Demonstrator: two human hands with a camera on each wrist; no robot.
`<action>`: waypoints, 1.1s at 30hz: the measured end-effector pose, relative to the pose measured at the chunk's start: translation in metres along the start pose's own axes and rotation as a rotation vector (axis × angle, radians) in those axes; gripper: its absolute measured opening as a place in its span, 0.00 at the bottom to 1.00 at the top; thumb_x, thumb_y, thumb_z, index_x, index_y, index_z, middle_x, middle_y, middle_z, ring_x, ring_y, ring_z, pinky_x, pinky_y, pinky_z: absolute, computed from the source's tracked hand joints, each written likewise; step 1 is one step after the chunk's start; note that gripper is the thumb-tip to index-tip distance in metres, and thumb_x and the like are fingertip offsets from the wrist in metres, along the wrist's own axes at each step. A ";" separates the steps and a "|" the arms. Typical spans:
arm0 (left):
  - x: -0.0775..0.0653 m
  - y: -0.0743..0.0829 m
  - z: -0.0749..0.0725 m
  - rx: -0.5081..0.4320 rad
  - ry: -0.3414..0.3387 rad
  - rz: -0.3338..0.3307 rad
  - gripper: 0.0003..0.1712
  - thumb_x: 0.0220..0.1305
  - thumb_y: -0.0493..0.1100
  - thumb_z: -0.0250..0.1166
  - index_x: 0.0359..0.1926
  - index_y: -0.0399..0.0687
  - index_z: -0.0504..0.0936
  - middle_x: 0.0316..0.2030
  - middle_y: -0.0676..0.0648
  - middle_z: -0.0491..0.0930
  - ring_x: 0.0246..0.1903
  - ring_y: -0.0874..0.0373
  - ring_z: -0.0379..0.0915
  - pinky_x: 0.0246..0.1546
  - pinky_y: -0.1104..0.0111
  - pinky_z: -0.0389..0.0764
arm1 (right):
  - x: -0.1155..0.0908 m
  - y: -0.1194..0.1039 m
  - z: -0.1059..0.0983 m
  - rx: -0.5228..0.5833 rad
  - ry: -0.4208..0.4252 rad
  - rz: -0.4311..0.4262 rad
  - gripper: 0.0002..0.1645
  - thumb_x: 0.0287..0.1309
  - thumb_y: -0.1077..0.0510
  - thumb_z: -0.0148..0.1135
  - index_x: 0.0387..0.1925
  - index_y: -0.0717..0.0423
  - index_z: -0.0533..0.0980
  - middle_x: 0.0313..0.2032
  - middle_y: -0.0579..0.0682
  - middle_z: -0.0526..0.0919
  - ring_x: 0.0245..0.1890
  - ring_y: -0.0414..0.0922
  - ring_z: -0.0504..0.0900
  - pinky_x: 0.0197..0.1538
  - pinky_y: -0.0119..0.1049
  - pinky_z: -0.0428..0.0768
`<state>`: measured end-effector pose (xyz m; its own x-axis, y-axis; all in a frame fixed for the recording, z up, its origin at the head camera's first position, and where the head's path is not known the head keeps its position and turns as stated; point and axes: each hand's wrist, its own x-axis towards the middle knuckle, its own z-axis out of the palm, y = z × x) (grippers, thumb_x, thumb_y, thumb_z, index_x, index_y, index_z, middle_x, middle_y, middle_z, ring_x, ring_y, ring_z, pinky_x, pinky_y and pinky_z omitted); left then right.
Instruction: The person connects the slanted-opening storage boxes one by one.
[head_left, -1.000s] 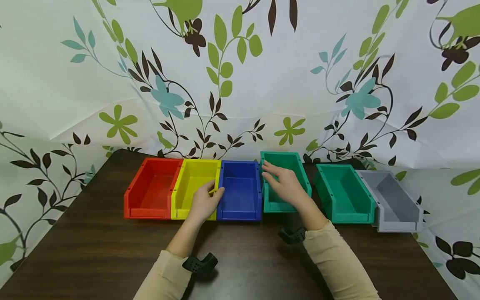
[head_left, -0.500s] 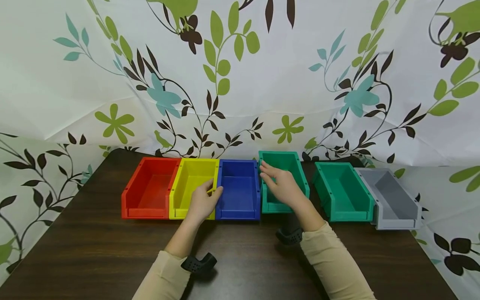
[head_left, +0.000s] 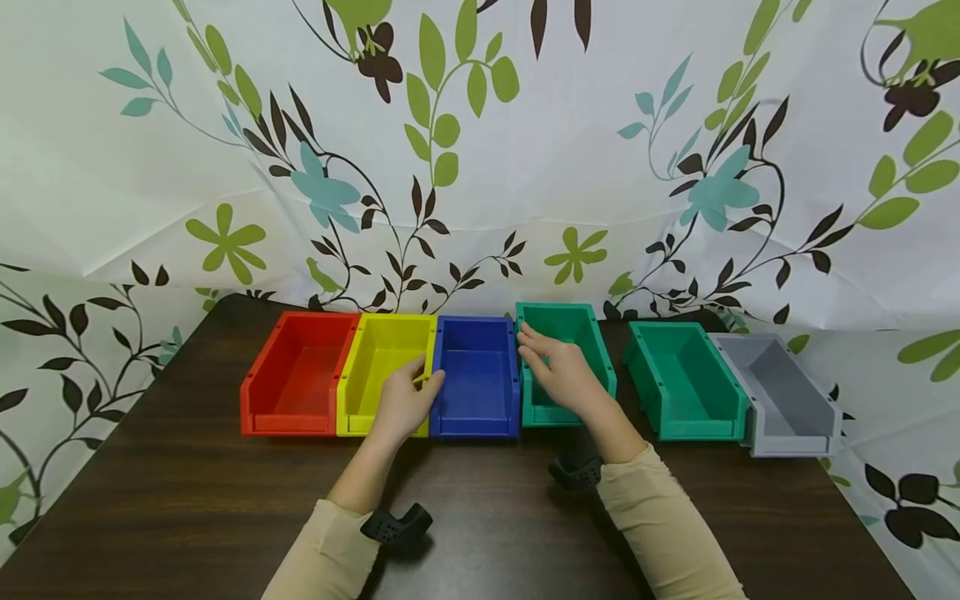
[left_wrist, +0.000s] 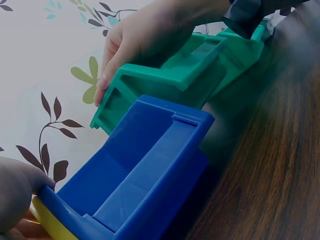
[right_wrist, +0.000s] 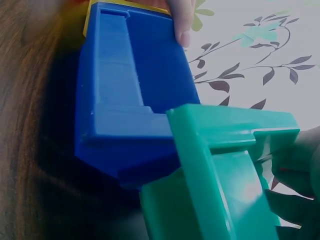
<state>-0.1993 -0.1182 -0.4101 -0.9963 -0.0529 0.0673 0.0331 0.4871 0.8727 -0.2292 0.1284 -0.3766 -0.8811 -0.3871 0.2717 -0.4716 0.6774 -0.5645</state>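
Observation:
My left hand [head_left: 403, 402] pinches the adjoining walls of a yellow storage bin [head_left: 390, 337] and a blue storage bin [head_left: 477, 375]. The thumb lies on the blue side, while the fingers reach down inside the yellow bin. My right hand [head_left: 561, 367] grips the left wall of a green storage bin [head_left: 600, 350] just right of the blue one. In the left wrist view, its fingertips [left_wrist: 100, 90] hook over that wall's rim. Seen from the right wrist, the green bin's rim [right_wrist: 190, 150] stands higher than the blue bin and overlaps its edge. All three bins hold nothing visible.
A red bin [head_left: 303, 375] adjoins the yellow one at the left. To the right stand a second green bin [head_left: 686, 383] and, against it, a grey bin [head_left: 787, 392], slightly angled. Dark wooden table [head_left: 487, 533] lies in front; a leaf-patterned cloth [head_left: 480, 208] hangs behind.
The head view has shifted slightly. Both hands keep their hold, and the bins stay in the same places relative to one another.

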 end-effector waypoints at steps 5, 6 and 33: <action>0.000 -0.001 0.001 -0.001 0.002 -0.001 0.30 0.66 0.46 0.59 0.64 0.35 0.68 0.61 0.35 0.72 0.59 0.40 0.71 0.54 0.51 0.76 | -0.001 0.003 0.006 -0.005 -0.005 0.009 0.25 0.69 0.53 0.48 0.62 0.62 0.68 0.66 0.54 0.66 0.58 0.53 0.76 0.43 0.42 0.81; 0.000 -0.001 0.001 -0.001 0.004 0.002 0.30 0.66 0.46 0.59 0.64 0.35 0.68 0.60 0.35 0.72 0.59 0.40 0.71 0.54 0.51 0.76 | -0.001 0.005 0.008 -0.007 -0.015 0.014 0.25 0.69 0.53 0.48 0.62 0.62 0.68 0.67 0.54 0.66 0.57 0.53 0.77 0.39 0.39 0.81; 0.001 0.004 -0.001 0.028 0.053 -0.035 0.29 0.66 0.44 0.56 0.63 0.30 0.68 0.57 0.32 0.74 0.57 0.41 0.72 0.55 0.50 0.75 | -0.020 0.018 -0.002 0.012 0.072 0.087 0.28 0.66 0.49 0.53 0.63 0.58 0.69 0.65 0.57 0.68 0.52 0.56 0.79 0.30 0.38 0.74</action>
<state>-0.1997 -0.1176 -0.4061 -0.9912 -0.1159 0.0632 -0.0045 0.5079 0.8614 -0.2199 0.1495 -0.3909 -0.9190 -0.2812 0.2762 -0.3934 0.6986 -0.5977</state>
